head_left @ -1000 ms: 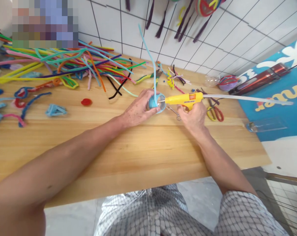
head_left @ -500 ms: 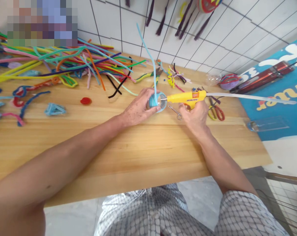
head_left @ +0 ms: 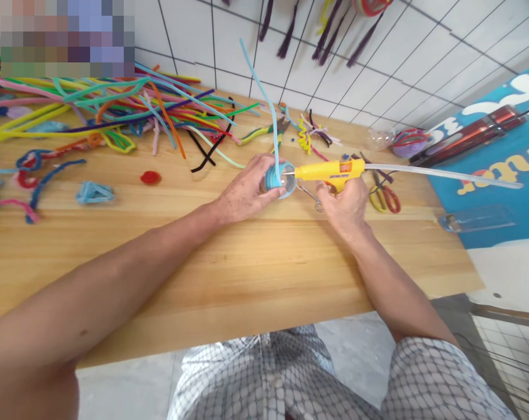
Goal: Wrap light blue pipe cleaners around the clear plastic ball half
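Observation:
My left hand (head_left: 247, 195) is closed round a small clear plastic piece wrapped with a light blue pipe cleaner (head_left: 274, 175). The pipe cleaner's free end (head_left: 259, 81) rises up and to the left above my fingers. My right hand (head_left: 345, 204) grips a yellow glue gun (head_left: 328, 171) by its handle. The gun lies level, its nozzle touching the wrapped piece. A long clear glue stick (head_left: 443, 174) sticks out of the gun's back toward the right.
A heap of coloured pipe cleaners (head_left: 115, 114) covers the back left of the wooden table (head_left: 229, 262). Red-handled scissors (head_left: 384, 195) lie right of my right hand. A red cap (head_left: 150, 177), small blue twisted shapes (head_left: 93, 192) and a clear bottle piece (head_left: 474, 220) also rest there.
The glue gun's nozzle drew back slightly to the right, then returned to the wrapped piece. My left hand stayed in place.

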{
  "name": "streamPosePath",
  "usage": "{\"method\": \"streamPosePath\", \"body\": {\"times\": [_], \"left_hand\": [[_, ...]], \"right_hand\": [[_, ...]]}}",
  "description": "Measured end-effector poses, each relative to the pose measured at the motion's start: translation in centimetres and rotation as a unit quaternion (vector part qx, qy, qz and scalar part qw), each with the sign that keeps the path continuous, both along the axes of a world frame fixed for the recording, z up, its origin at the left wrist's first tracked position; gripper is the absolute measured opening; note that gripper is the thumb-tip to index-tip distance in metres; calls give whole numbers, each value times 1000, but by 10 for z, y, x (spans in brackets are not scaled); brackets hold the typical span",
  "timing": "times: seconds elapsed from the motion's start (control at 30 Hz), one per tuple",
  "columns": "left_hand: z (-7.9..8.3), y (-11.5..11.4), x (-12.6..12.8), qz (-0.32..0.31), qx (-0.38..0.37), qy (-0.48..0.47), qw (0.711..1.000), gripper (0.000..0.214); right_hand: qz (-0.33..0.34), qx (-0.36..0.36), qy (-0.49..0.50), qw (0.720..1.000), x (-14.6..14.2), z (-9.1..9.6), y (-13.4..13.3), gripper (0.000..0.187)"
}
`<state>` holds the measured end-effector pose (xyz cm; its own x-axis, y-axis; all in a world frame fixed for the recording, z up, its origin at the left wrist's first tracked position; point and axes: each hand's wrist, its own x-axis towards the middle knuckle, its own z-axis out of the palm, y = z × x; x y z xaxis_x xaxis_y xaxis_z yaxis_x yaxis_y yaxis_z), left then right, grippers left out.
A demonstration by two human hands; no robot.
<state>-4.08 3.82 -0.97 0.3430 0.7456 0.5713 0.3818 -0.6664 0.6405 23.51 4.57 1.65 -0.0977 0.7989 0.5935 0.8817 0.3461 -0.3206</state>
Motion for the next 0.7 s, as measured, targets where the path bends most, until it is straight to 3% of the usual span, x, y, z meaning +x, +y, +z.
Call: {"method": "streamPosePath", "body": {"times": [0.7], "left_hand": [[-2, 2, -1, -5, -8, -5, 1000, 60]], "right_hand": [[-21, -28, 7, 999, 1, 3, 1, 20]]}}
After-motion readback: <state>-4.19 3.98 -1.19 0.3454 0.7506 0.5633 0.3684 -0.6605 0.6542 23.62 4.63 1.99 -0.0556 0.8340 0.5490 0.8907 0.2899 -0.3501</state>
